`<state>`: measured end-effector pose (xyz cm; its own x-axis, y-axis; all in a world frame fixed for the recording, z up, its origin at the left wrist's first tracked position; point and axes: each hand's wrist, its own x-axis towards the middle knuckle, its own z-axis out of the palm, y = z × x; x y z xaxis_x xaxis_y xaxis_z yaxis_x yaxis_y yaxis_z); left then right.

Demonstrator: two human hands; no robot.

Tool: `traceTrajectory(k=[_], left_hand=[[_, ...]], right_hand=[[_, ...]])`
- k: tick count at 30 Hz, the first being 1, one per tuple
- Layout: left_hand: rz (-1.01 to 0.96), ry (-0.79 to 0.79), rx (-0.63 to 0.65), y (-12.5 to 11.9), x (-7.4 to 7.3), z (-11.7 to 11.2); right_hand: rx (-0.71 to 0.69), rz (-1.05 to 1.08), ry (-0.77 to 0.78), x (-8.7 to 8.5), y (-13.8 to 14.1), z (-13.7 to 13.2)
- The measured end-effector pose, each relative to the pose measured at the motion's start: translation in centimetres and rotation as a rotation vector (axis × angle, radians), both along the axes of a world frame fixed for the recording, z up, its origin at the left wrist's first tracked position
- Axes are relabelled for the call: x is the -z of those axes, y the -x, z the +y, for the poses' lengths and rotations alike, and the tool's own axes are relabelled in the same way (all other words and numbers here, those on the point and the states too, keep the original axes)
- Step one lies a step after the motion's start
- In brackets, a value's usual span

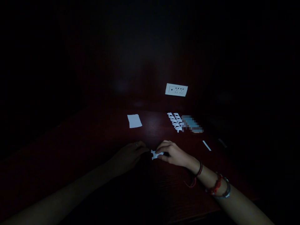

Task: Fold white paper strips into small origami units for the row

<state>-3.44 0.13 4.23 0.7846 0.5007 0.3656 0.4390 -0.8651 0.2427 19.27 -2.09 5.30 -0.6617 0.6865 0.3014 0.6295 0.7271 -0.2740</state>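
Observation:
A small white folded paper figure [154,154] with pointed tips lies low at the middle of the dark red table. My right hand [172,153] pinches it between thumb and fingers from the right side. Just left of the paper, my left hand [133,154] is in shadow, its fingers stretched toward the figure with a small gap. I see nothing held in it. Beyond my hands, a thin stack of white paper sheets [134,121] rests flat. Several similar folded paper figures [175,121] stand in two rows farther back to the right.
A blurred-out bluish flat object [192,124] lies beside the rows. White paper strips, one bright [206,145] and one dim [222,143], are at the right. A white wall socket [176,89] sits above the table's back. The surroundings are very dark.

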Motion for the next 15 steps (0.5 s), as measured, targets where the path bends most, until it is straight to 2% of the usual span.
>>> traceTrajectory(k=[3, 10, 15], left_hand=[[-0.013, 0.017, 0.004, 0.0, -0.1, 0.2], [0.018, -0.014, -0.002, -0.2, 0.1, -0.1], [-0.019, -0.02, 0.07, -0.3, 0.2, -0.5]], right_hand=[[0.013, -0.065, -0.037, -0.2, 0.0, -0.3], [-0.007, -0.272, -0.233, -0.3, 0.2, -1.6], [0.004, -0.17, -0.154, -0.5, 0.2, -1.3]])
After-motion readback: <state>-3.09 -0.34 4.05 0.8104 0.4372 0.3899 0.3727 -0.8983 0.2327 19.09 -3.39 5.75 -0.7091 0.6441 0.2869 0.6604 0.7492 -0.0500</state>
